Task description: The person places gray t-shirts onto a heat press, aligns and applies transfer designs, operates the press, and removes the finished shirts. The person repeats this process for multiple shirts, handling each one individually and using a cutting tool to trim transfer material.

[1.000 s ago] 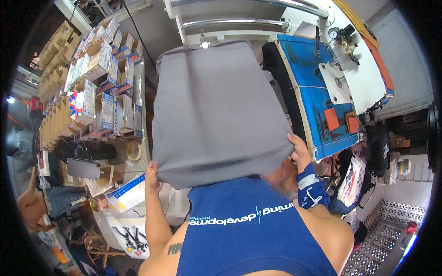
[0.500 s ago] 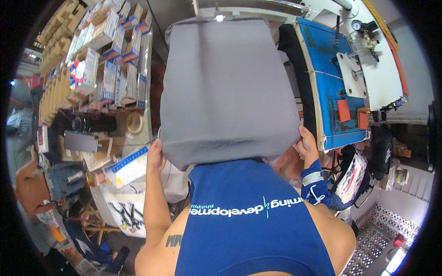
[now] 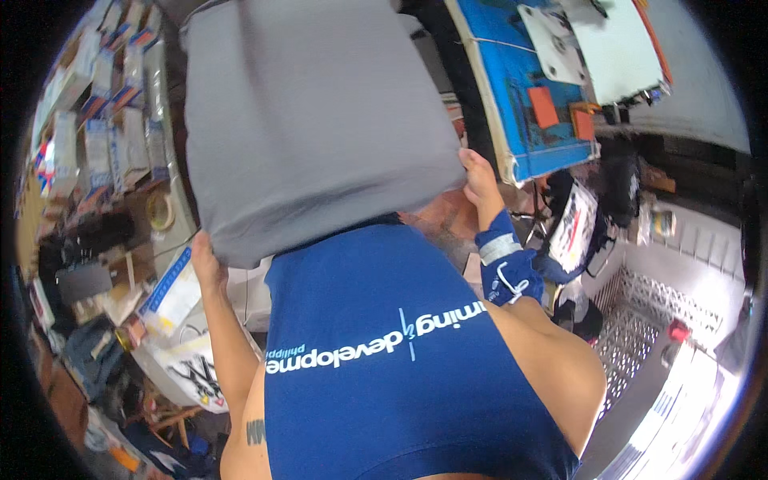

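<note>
A plain grey cloth (image 3: pixel 320 112), probably a garment, lies stretched over a broad flat board in front of me. Its surface is mostly smooth, with one long shallow crease at the left and folds bunched along the near edge. At the near left corner, my left hand (image 3: pixel 208 260) grips the cloth's edge, its fingers partly hidden. My right hand (image 3: pixel 480 178) is closed on the edge at the near right corner, thumb uppermost. The board itself is hidden beneath the cloth.
Right of the cloth stands a blue press bed (image 3: pixel 524 120) with orange blocks (image 3: pixel 542 108) and a white metal plate (image 3: pixel 552 44). Stacked cartons (image 3: pixel 96 144) and a tape roll (image 3: pixel 160 210) are on the left-hand table. A white perforated panel (image 3: pixel 632 344) is at the lower right.
The whole view has swung, so the cloth, both hands and the press bed now sit further left and higher. Both hands keep their hold at the near corners.
</note>
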The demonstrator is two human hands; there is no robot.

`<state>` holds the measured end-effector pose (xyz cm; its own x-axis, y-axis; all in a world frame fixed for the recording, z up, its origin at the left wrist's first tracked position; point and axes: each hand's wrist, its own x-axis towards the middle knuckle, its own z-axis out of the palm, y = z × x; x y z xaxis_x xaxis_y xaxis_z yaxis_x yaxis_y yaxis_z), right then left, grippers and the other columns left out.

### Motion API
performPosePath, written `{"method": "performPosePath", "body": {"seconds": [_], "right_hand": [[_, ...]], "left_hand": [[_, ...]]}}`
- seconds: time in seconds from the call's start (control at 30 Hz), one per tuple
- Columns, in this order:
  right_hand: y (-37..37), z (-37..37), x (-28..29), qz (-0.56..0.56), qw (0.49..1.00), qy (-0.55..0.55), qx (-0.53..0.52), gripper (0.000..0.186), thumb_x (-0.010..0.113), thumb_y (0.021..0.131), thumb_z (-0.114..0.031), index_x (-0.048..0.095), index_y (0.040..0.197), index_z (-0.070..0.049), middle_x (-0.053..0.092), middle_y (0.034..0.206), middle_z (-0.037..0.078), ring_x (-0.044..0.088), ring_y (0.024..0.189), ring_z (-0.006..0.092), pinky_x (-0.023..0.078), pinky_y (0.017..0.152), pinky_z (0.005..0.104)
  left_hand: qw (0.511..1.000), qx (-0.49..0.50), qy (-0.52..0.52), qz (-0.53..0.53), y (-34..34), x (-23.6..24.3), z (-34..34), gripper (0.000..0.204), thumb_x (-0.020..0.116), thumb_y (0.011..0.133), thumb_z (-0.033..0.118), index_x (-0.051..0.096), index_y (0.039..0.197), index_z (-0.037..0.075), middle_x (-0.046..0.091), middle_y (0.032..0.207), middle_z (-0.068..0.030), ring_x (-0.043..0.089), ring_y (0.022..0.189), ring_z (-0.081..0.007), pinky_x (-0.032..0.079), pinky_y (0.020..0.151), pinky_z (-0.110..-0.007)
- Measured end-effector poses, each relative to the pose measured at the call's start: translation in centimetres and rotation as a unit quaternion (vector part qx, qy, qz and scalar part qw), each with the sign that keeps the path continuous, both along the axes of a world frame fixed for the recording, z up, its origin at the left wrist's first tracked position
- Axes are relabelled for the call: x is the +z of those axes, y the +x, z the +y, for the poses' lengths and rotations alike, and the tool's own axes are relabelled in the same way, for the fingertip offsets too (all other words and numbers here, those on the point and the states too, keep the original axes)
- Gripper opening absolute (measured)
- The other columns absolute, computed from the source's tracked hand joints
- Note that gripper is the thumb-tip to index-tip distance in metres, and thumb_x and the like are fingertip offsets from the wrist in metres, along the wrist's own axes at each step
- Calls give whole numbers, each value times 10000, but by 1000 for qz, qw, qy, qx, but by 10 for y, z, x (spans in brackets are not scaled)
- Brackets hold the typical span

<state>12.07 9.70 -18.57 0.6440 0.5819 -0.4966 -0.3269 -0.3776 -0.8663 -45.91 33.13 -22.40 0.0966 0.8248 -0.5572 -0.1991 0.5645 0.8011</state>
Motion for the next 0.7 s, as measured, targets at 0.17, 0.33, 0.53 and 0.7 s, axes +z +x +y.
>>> {"method": "performPosePath", "body": {"seconds": [0.17,0.33,0.53,0.7], "right_hand": [[-10,0,15,73,996,50,-18,220,546,1055,-222,645,1064,-27,698,1037,54,636,959,160,492,902,320],[-11,6,16,80,996,5,-36,245,557,1049,-259,649,1124,-45,693,1041,26,626,927,151,491,885,320],[-42,22,-16,-80,970,42,225,382,587,1017,-301,648,1254,-8,711,1159,117,674,1028,221,530,909,380],[-14,90,-29,348,931,-54,98,484,534,1036,-421,611,1336,-48,627,1347,117,620,1188,249,494,1041,432]], "left_hand": [[998,-15,63,-24,-16,2,4,330,500,1076,267,612,1228,-4,658,1228,-110,608,1133,-214,459,1018,-376],[998,-41,44,-32,-19,-27,-1,345,501,1070,290,614,1239,12,665,1211,-102,612,1129,-222,467,1004,-370],[954,-203,-30,221,37,-68,-7,453,468,1066,379,589,1309,17,637,1281,-143,599,1176,-260,474,1011,-426],[958,-93,-188,-197,77,-20,66,496,449,1061,411,574,1343,22,625,1302,-163,594,1202,-293,473,1028,-467]]}}
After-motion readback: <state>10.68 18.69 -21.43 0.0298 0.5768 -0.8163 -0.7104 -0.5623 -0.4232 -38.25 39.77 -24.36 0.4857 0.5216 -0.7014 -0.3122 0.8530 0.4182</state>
